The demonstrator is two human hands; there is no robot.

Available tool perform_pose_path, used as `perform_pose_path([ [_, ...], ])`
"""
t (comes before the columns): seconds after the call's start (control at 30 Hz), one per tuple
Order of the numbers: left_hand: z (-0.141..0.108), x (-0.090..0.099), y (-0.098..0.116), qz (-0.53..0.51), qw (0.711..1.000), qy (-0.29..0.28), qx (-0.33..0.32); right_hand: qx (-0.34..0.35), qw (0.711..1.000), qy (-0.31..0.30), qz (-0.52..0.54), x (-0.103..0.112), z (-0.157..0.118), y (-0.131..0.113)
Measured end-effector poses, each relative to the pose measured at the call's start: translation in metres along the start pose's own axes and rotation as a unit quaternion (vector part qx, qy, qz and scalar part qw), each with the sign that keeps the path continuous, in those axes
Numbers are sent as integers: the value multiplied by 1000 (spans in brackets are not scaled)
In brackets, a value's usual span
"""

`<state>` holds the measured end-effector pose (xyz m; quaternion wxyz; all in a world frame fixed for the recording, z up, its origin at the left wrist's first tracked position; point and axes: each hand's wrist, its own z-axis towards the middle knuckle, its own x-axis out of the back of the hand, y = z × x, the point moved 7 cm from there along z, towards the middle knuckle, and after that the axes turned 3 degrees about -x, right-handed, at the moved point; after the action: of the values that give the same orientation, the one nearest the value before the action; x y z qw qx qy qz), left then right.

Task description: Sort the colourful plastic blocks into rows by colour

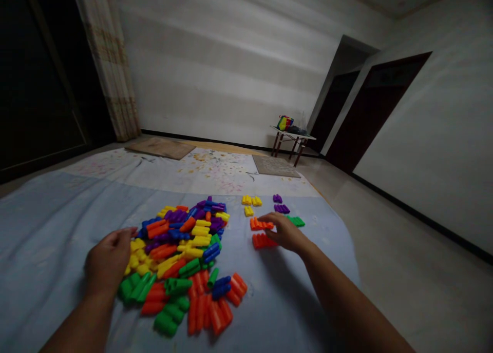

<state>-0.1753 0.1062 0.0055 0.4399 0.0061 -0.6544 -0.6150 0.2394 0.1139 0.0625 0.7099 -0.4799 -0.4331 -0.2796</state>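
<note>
Many bullet-shaped plastic pieces in yellow, green, blue, purple and orange lie in a pile (179, 245) on the pale blue cloth (239, 337). At the pile's left edge is my left hand (110, 258), its fingers bent together; what they hold, if anything, is hidden. My right hand (287, 232) has its fingers closed on an orange piece (259, 223). Just below it lies another orange piece (262, 241). Green pieces (296, 221) rest behind my right hand. Farther back are small groups of yellow pieces (246, 200) and purple pieces (282, 209).
Two flat boards lie at the cloth's far side, a brown one (162, 148) on the left and a greyish one (275, 166) on the right. Beyond stands a small table (308, 136) bearing a colourful bag (285, 122). A curtain (111, 60) hangs at left.
</note>
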Motion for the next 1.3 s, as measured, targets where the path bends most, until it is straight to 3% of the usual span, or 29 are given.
perform_pose_path([
  [0.2,3,-3,-7,-47,999,21,-13,98,975,-182,82,-50,-20,-78],
  [0.4,5,-5,-11,-49,999,20,-8,145,952,-269,24,-63,-35,-93],
  [0.47,5,-5,-11,-50,999,19,-9,120,962,-245,13,-63,-32,-88],
  [0.6,6,-5,-11,-52,998,19,-13,15,991,-132,-31,-57,-22,-71],
  [0.7,7,-7,-12,-53,998,18,-15,-20,991,-116,-63,-56,-22,-63],
  [0.8,7,-7,-14,-51,998,18,-12,1,992,-122,-36,-51,-23,-61],
  [0.9,5,-6,-14,-46,999,20,-2,81,989,-120,11,-42,-26,-69],
  [1.03,2,-2,-7,-25,1000,16,2,156,973,-170,20,-47,-31,-79],
  [1.13,0,1,0,-13,1000,10,7,141,978,-156,-4,-51,-30,-77],
  [1.3,0,1,2,-13,1000,5,6,45,994,-63,-71,-51,-21,-65],
])
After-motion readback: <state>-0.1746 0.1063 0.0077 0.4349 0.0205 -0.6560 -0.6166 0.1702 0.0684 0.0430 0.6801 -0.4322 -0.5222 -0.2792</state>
